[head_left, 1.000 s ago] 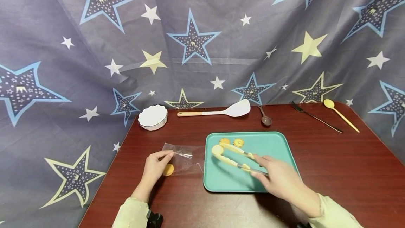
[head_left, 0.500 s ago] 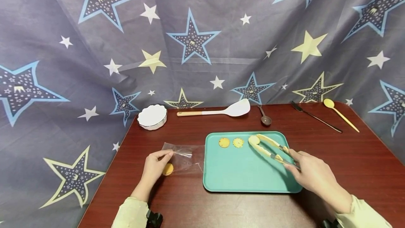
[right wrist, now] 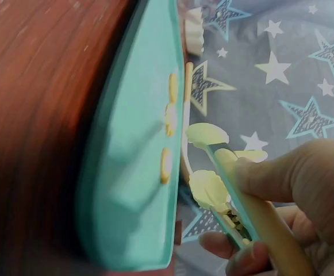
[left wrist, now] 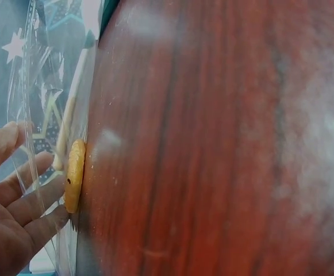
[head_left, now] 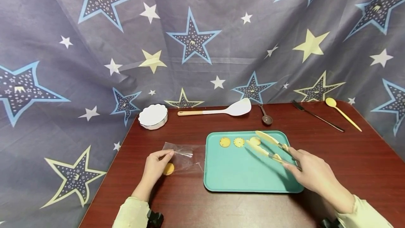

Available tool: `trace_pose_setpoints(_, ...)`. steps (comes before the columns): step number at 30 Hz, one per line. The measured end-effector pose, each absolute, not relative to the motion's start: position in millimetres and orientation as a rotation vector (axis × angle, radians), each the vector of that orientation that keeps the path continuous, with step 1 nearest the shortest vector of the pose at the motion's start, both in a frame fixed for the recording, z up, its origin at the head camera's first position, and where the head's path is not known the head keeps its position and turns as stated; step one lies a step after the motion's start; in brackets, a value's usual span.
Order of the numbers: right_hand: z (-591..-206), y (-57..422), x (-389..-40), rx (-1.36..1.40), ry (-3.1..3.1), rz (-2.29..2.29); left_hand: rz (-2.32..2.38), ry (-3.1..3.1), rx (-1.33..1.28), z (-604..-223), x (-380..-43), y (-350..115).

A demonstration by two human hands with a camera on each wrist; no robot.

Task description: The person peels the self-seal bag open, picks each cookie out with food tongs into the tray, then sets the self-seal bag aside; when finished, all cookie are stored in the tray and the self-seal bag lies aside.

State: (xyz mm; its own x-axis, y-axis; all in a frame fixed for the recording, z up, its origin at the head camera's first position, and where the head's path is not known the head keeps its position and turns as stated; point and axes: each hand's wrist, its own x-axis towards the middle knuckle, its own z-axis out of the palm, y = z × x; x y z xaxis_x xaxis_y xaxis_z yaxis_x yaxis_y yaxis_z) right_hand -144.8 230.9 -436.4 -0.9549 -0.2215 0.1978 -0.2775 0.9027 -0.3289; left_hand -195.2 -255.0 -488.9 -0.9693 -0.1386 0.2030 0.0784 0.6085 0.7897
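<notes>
In the head view my left hand [head_left: 155, 168] pinches the edge of a clear plastic bag [head_left: 183, 164] between thumb and fingers. One round biscuit [left wrist: 75, 178] lies at the bag's near end, beside my fingers. My right hand [head_left: 316, 175] holds a pair of pale yellow tongs [head_left: 260, 150] with their arms spread apart. Below and between the tips, a round biscuit [head_left: 255, 141] lies on the green tray [head_left: 243, 175]. To its left are a flower-edged biscuit [head_left: 239, 142] and another round biscuit [head_left: 225, 142], in a row. In the right wrist view nothing is between the tong tips [right wrist: 208, 190].
Behind the tray lie a white spatula [head_left: 237, 108] with a wooden handle and a brown measuring spoon [head_left: 267, 119]. A white fluted dish [head_left: 153, 117] stands at the back left. A dark long-handled utensil [head_left: 319, 118] and a yellow spoon [head_left: 343, 113] lie at the back right.
The tongs carried a round biscuit rightward over the tray and let it go at the right of the row. Their tips have spread and lifted. My left hand has stayed still.
</notes>
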Motion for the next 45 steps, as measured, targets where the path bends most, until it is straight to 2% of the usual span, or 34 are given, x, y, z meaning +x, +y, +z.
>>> trace_pose_setpoints(6, -429.2, 210.4, -141.0, 0.522, -2.800, 0.611, -1.290, -2.592, 0.042, -487.9, -196.4, -254.8)
trace_pose_setpoints(15, -444.2, 162.1, -145.6, 0.807, -2.624, 0.585, -1.299, -2.593, 0.053, -487.6, -194.5, -254.1)
trace_pose_setpoints(28, -444.3, 114.2, -155.5, 0.990, -2.691, 0.456, -1.358, -2.582, 0.070, -489.8, -191.1, -254.4)
trace_pose_setpoints(45, -432.4, 100.5, -160.2, 1.064, -2.694, 0.470, -1.399, -2.562, 0.086, -489.4, -192.8, -251.7)
